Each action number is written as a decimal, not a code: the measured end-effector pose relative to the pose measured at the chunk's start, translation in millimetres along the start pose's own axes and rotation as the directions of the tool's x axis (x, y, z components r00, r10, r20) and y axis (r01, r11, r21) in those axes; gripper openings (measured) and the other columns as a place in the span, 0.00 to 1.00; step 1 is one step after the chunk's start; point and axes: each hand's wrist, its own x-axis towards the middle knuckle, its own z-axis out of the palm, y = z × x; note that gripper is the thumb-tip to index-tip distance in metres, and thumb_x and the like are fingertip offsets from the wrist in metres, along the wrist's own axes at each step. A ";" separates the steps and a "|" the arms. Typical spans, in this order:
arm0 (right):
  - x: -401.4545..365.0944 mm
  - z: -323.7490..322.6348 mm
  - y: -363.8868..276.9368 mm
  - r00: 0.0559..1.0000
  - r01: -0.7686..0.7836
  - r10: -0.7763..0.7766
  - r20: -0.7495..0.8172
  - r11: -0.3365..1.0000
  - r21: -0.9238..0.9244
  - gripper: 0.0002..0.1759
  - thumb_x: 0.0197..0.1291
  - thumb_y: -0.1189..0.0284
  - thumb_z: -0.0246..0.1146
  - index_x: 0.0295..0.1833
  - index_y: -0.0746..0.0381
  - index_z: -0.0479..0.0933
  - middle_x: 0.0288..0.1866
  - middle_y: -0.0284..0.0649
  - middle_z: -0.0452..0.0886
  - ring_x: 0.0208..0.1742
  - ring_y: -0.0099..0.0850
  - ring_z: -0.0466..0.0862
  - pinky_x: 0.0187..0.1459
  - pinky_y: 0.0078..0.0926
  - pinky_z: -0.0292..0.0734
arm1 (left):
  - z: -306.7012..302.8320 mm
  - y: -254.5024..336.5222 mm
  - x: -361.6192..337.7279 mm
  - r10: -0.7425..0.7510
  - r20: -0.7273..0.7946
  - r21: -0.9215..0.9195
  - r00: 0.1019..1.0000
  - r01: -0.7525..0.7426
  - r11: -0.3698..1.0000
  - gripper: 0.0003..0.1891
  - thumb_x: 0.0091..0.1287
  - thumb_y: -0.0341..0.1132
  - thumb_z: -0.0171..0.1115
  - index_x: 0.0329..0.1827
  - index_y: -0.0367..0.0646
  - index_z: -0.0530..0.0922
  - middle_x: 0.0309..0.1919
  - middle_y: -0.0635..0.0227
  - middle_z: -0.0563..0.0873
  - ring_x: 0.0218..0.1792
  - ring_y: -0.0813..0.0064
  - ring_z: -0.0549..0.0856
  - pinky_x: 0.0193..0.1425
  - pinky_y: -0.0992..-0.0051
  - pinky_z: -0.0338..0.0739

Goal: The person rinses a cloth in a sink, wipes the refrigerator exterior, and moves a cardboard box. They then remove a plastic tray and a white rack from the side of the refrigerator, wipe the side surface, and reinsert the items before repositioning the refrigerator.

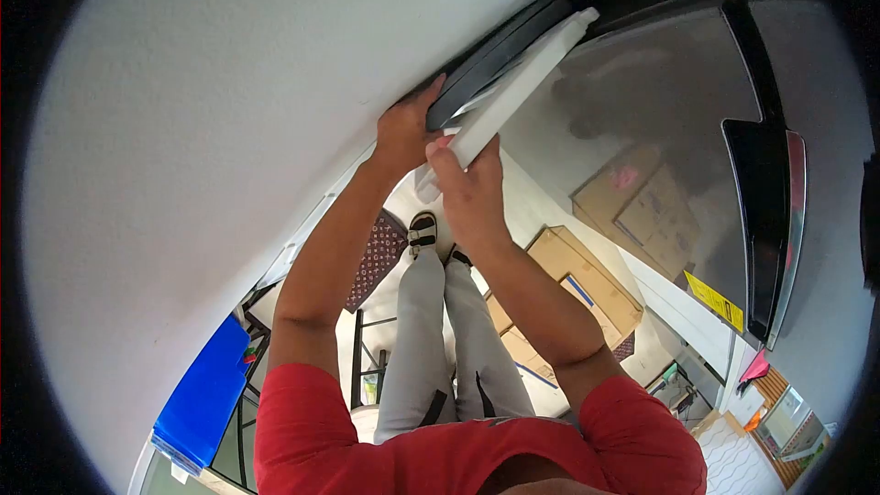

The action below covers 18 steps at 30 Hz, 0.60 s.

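Observation:
Both my hands are raised in the upper middle, between a pale wall and a glossy grey appliance door. My left hand [408,133] is wrapped round the lower end of a dark grey panel [500,55], which lies along the wall side. Just right of it, my right hand [467,188] grips the lower part of a long white frame [527,82], thumb on the near side. The white frame slants up to the right beside the dark panel, with a narrow gap between them. Some of my fingers are hidden behind both pieces.
The grey door [660,128] with a black handle [761,220] fills the right. On the floor stand an open cardboard box [587,284] and a patterned mat [378,261]. A blue object [203,394] is at the lower left, by a black metal rack [371,357].

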 end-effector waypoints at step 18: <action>64.5 -25.2 84.9 0.985 -0.149 0.157 -0.065 0.983 0.112 0.27 0.53 0.73 0.58 0.57 0.68 0.59 0.44 0.42 0.73 0.40 0.27 0.75 0.38 0.22 0.73 | 52.4 -42.5 9.5 0.029 -0.002 -0.132 1.000 -0.029 0.991 0.34 0.52 0.39 0.64 0.65 0.46 0.65 0.58 0.50 0.73 0.58 0.53 0.73 0.61 0.64 0.68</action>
